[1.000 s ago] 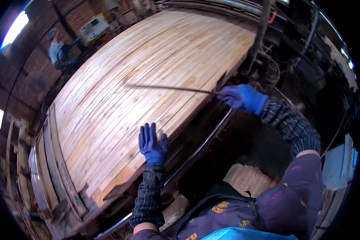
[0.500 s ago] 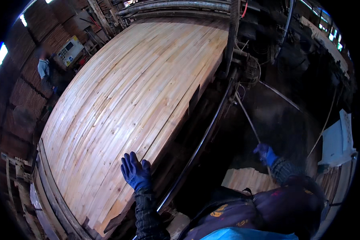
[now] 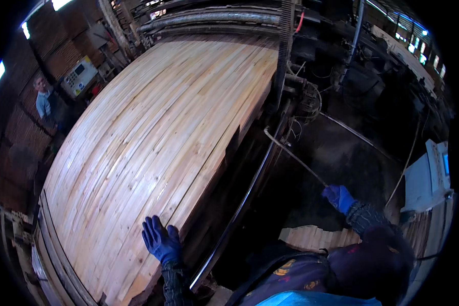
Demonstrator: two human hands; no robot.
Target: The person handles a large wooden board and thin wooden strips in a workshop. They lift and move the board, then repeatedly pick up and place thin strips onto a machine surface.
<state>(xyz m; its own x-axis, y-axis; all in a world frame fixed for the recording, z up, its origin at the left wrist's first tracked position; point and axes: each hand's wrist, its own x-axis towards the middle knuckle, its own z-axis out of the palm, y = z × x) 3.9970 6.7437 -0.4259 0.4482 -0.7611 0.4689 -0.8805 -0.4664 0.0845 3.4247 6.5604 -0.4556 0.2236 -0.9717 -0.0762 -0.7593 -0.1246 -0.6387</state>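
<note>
A wide panel of pale edge-joined wood strips point(image 3: 158, 117) slopes away from me. My left hand point(image 3: 161, 239), in a blue glove, lies on its near right margin with the fingers stretched out and the palm down. In a matching glove, my right hand point(image 3: 338, 198) is closed round a thin rod point(image 3: 307, 166) out to the right, beyond the panel's edge. The rod slants up and left to a bent tip beside a shiny metal bar point(image 3: 239, 209). Whether the tip touches anything I cannot tell.
A roller point(image 3: 214, 19) and machine frame span the panel's far end. At far left a person point(image 3: 45, 104) stands by a control box point(image 3: 80, 76). A smaller pale wood piece point(image 3: 316, 238) lies low before me, and a light-coloured cabinet point(image 3: 427, 176) stands at right.
The rod has swung left, its bent tip now nearer the panel. My left hand stays flat on the wood, lower in the picture. The whole view has shifted slightly.
</note>
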